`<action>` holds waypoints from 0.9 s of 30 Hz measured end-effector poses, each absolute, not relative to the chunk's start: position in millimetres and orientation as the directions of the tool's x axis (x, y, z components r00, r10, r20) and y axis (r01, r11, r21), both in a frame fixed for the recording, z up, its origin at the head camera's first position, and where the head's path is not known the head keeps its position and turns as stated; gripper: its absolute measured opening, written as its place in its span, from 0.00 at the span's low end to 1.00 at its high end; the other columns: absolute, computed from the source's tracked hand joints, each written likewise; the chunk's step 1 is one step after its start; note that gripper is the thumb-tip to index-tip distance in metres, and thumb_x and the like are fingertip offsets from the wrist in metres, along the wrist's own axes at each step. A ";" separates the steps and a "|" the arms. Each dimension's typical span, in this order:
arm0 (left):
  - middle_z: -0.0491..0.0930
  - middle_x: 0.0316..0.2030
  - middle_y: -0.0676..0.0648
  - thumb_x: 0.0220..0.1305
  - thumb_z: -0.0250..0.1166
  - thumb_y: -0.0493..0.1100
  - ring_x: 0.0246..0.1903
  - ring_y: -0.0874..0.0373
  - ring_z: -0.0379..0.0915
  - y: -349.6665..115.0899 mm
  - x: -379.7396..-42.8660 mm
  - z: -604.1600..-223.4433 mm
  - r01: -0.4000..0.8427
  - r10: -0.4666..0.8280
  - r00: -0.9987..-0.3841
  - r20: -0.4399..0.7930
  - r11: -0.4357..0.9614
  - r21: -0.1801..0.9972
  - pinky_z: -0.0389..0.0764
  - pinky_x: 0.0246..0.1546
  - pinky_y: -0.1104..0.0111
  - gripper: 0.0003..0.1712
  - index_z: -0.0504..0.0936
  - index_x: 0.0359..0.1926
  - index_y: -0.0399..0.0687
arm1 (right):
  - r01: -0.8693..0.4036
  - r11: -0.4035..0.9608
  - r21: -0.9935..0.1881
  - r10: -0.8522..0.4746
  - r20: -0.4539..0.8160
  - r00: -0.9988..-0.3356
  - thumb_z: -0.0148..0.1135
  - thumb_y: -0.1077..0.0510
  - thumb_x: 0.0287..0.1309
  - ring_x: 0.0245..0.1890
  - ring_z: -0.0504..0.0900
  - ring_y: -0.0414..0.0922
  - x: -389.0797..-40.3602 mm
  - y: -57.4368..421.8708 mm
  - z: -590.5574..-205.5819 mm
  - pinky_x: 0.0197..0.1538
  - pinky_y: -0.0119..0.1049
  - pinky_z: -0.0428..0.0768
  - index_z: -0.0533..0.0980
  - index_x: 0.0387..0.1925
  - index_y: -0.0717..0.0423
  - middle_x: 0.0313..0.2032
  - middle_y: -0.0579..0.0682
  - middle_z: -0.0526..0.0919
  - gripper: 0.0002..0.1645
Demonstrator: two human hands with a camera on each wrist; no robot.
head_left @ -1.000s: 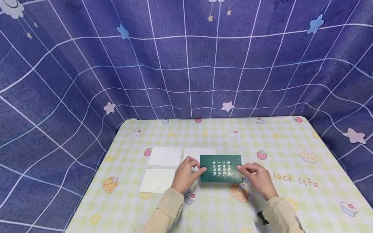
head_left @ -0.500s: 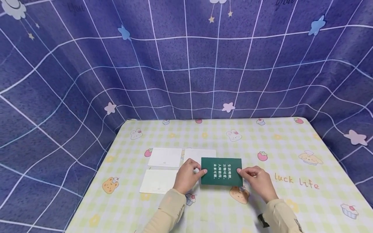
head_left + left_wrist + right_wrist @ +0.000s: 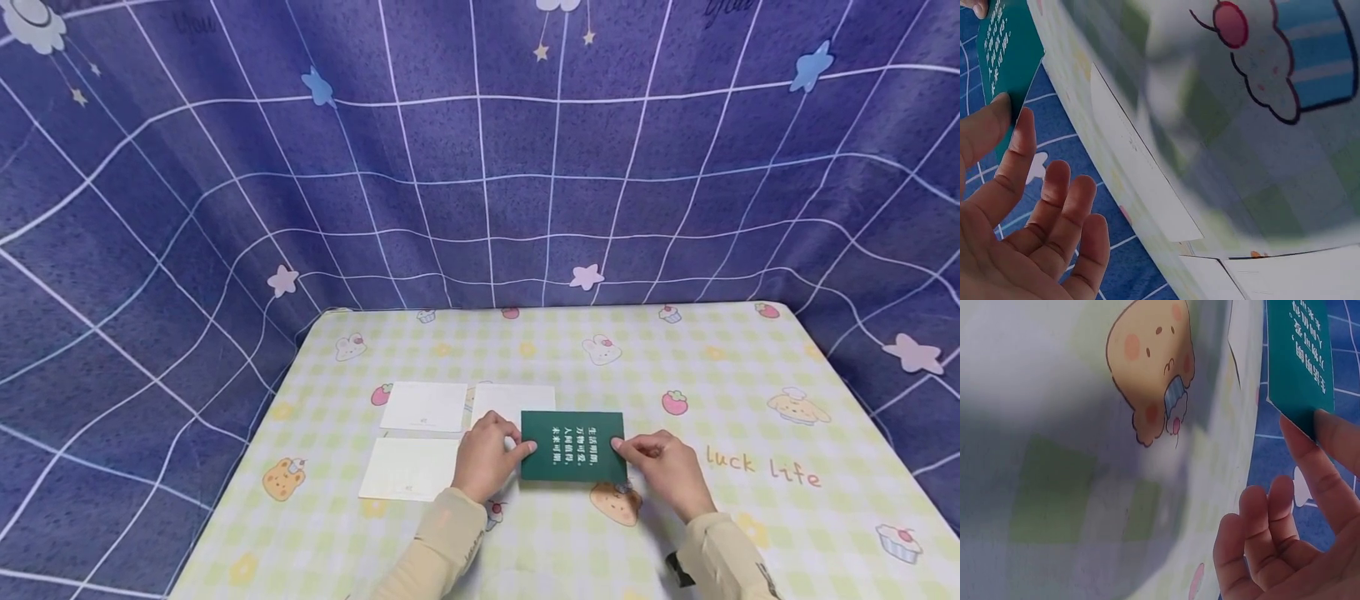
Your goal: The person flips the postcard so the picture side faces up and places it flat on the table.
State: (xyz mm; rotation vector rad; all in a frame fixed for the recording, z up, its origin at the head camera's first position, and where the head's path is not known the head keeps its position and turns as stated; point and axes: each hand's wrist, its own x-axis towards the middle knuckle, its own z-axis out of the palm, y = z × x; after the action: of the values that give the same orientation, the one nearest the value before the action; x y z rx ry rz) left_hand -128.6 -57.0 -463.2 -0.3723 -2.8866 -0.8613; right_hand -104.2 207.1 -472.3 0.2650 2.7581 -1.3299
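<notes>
Between both hands a green card (image 3: 573, 447) with white Chinese lettering is held above the tabletop, its printed side up. My left hand (image 3: 487, 457) pinches its left edge between thumb and index finger; in the left wrist view the other fingers of that hand (image 3: 1054, 206) are spread loosely below. On the opposite edge my right hand (image 3: 670, 468) pinches the card the same way, as the green card (image 3: 1302, 359) in the right wrist view also shows. Left of it lie three white cards: one far left (image 3: 424, 406), one near left (image 3: 411, 467), and one behind the left hand (image 3: 514, 398), partly covered.
A checked tablecloth (image 3: 750, 367) with cartoon prints covers the table. Behind and on both sides hangs a blue curtain (image 3: 517, 208) with white grid lines and stars. A dark item (image 3: 678, 570) shows by the right sleeve.
The green card has shifted slightly toward me and a little to the right, both hands keeping their pinch on it. The three white cards stay where they were.
</notes>
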 end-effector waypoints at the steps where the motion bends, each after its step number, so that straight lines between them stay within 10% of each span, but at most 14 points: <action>1: 0.78 0.36 0.49 0.59 0.75 0.51 0.37 0.52 0.78 -56.4 -128.2 -463.0 0.266 0.204 -0.963 0.175 0.813 0.519 0.78 0.43 0.53 0.13 0.84 0.27 0.50 | 0.183 0.615 -0.767 0.124 -0.136 -0.983 0.68 0.42 0.63 0.41 0.79 0.48 -104.5 207.9 -472.2 0.44 0.43 0.75 0.89 0.35 0.51 0.40 0.50 0.82 0.18; 27: 0.77 0.34 0.54 0.60 0.74 0.55 0.36 0.58 0.75 -24.9 -124.6 -463.1 0.363 0.306 -0.930 0.202 0.846 0.391 0.72 0.33 0.66 0.17 0.81 0.22 0.54 | 0.167 0.683 -0.711 0.115 -0.120 -0.986 0.68 0.40 0.63 0.46 0.81 0.53 -94.8 242.7 -467.9 0.51 0.54 0.76 0.89 0.39 0.55 0.44 0.54 0.84 0.22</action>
State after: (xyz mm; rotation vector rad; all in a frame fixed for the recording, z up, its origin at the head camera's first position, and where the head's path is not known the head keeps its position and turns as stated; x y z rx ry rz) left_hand -124.6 -24.9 -463.1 -0.5265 -2.8909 -0.6508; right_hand -94.8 242.7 -467.9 0.2365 2.8211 -1.2022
